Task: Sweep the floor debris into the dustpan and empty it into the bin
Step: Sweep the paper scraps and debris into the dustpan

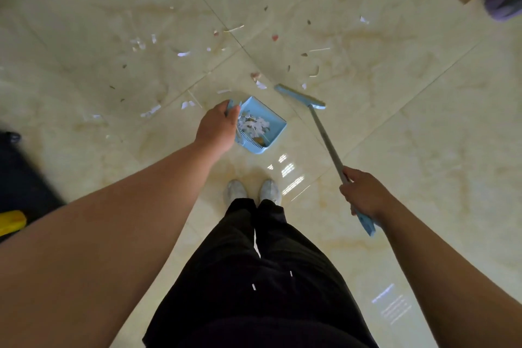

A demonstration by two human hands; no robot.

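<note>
A light blue dustpan [261,124] is sitting near the middle of the floor [423,135], holding white paper scraps, while more debris [183,54] is lying scattered beyond it and a blue long-handled broom [300,96] is resting its head just beside it.

We see light blue dustpan [261,124], white scraps [252,124] inside; light blue broom [300,97], grey stick; cream marbled floor [395,127]; black trousers [254,277].

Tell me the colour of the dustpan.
Light blue. The dustpan shows in the head view, held by the left hand, with white paper scraps inside.
</note>
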